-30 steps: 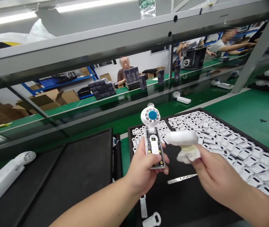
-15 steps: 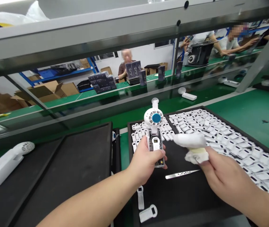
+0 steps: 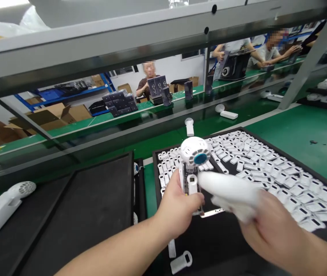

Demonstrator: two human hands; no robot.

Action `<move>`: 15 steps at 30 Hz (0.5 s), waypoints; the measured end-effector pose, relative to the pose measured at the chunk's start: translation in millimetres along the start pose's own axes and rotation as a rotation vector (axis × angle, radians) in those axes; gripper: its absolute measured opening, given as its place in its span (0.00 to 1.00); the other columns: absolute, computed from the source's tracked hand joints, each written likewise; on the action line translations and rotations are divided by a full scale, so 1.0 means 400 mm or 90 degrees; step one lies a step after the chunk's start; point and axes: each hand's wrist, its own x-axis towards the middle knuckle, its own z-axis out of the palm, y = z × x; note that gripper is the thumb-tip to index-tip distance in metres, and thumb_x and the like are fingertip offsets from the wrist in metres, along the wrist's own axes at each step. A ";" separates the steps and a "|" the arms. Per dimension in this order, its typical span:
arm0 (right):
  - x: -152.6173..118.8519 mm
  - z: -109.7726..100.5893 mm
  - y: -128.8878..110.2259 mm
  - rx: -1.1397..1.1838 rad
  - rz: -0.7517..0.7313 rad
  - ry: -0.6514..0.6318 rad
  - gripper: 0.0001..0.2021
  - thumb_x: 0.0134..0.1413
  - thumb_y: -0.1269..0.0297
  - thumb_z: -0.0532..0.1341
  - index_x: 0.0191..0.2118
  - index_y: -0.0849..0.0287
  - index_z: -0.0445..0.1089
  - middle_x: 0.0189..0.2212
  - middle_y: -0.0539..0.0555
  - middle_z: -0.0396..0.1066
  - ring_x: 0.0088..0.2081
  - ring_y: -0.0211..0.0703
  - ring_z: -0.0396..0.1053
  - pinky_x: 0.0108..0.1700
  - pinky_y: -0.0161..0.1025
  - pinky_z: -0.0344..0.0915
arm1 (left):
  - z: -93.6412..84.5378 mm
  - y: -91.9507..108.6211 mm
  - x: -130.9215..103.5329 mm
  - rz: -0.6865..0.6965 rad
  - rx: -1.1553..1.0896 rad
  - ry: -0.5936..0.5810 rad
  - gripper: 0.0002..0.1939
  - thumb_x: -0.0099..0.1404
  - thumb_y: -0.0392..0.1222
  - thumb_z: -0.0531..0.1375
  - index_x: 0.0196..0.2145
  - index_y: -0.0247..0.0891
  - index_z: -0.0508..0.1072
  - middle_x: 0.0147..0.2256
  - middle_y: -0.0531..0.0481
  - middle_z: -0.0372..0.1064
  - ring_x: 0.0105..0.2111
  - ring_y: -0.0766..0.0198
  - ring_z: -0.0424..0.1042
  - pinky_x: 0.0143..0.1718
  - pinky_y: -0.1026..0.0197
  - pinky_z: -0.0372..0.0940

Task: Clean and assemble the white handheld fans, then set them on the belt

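Note:
My left hand [image 3: 177, 203] is closed around a small fan device [image 3: 195, 150] with a white round head, a blue centre and a transparent handle showing inner parts. A white ring-topped piece [image 3: 192, 184] lies against that handle. Blurred by motion, my right hand [image 3: 267, 218] grips a white rounded object [image 3: 229, 186] with crumpled white material under it, its end close beside the fan's handle. Silver tweezers [image 3: 213, 212] lie behind and below my left hand on the black tray [image 3: 223, 249]. Many white ring-topped pieces [image 3: 281, 178] cover the tray's far and right parts.
A second black tray [image 3: 103, 199] lies at the left with a white fan device [image 3: 7, 211] on it. A metal beam [image 3: 94, 42] crosses above. More white fans [image 3: 228, 114] rest beyond the tray. Across the line are dark boxes [image 3: 119, 102] and several people.
The fan in my left hand has tilted, its head turning downward. My right hand has brought the white object closer to it and lower. The view has shifted slightly.

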 end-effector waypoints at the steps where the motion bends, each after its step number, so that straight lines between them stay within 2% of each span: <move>1: -0.016 0.003 0.007 -0.002 0.010 0.000 0.14 0.67 0.57 0.48 0.32 0.53 0.65 0.22 0.54 0.69 0.24 0.47 0.69 0.26 0.40 0.58 | 0.003 0.000 -0.003 0.002 -0.005 -0.005 0.22 0.47 0.31 0.66 0.40 0.40 0.65 0.31 0.52 0.69 0.27 0.63 0.69 0.26 0.63 0.66; 6: -0.070 0.016 0.050 -0.037 0.048 0.023 0.16 0.66 0.51 0.50 0.36 0.53 0.69 0.23 0.56 0.69 0.27 0.51 0.70 0.27 0.41 0.60 | 0.013 0.007 -0.015 0.025 -0.026 0.022 0.25 0.44 0.29 0.68 0.40 0.39 0.66 0.30 0.53 0.69 0.27 0.64 0.68 0.27 0.64 0.64; 10: -0.066 0.016 0.068 -0.044 0.032 0.016 0.16 0.66 0.51 0.50 0.36 0.53 0.70 0.23 0.56 0.69 0.26 0.52 0.70 0.26 0.41 0.60 | 0.003 0.007 -0.004 0.041 -0.052 0.007 0.29 0.39 0.25 0.68 0.39 0.39 0.65 0.31 0.53 0.69 0.29 0.62 0.70 0.28 0.63 0.67; 15: -0.054 0.035 0.123 -0.097 0.038 -0.015 0.16 0.67 0.54 0.48 0.33 0.52 0.68 0.20 0.52 0.68 0.21 0.48 0.67 0.23 0.41 0.56 | -0.024 0.001 0.021 0.032 -0.132 -0.006 0.26 0.43 0.29 0.68 0.39 0.39 0.65 0.33 0.51 0.70 0.27 0.63 0.70 0.27 0.59 0.71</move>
